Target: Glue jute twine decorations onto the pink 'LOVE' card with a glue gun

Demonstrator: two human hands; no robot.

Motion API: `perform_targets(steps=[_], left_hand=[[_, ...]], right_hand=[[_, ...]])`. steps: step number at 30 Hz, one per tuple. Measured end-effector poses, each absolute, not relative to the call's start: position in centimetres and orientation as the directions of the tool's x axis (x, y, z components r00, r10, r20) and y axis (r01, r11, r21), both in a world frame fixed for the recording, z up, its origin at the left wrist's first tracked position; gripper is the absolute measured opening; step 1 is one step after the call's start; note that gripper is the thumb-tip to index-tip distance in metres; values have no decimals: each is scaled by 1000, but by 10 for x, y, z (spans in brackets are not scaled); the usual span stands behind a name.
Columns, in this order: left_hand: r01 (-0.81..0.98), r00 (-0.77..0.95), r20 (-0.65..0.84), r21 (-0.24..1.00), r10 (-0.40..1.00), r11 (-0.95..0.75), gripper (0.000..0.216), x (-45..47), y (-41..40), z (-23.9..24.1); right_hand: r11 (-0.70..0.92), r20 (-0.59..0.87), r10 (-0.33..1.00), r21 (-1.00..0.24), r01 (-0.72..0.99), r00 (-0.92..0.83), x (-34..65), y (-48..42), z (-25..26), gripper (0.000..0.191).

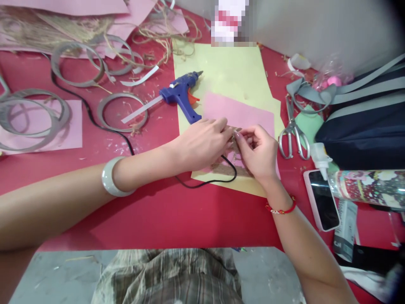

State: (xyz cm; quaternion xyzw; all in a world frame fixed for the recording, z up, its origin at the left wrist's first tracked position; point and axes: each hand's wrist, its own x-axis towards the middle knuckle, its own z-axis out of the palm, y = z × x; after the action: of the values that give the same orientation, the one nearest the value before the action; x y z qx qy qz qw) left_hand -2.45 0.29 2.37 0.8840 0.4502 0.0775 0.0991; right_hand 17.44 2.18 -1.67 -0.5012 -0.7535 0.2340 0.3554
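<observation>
My left hand point(202, 143) and my right hand point(257, 152) meet over a pink sheet point(240, 112) that lies on a yellow sheet point(221, 71). Both pinch a small brown twine-covered piece point(236, 145) between their fingertips. More of the brown piece point(228, 169) shows under my hands. A blue glue gun point(182, 93) rests just beyond my left hand, and its black cord point(209, 181) loops beneath my wrists. A pale bangle sits on my left wrist, a red bracelet on my right.
Grey cardboard rings point(76, 69) and loose twine point(164, 29) lie at the back left on the red table point(158, 211). Scissors point(292, 135), a white glue bottle point(319, 158), a phone point(322, 198), a patterned roll point(367, 185) and a dark bag point(367, 126) crowd the right.
</observation>
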Motion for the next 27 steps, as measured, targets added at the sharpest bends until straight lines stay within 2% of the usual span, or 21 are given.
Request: perform_targets(steps=[16, 27], left_hand=[[750, 603, 171, 211, 779, -627, 36, -26, 3, 10], [752, 628, 162, 123, 761, -647, 30, -27, 3, 9]], right_hand=[[383, 266, 922, -734, 561, -280, 177, 21, -14, 27], [279, 196, 952, -868, 411, -234, 180, 25, -11, 32]])
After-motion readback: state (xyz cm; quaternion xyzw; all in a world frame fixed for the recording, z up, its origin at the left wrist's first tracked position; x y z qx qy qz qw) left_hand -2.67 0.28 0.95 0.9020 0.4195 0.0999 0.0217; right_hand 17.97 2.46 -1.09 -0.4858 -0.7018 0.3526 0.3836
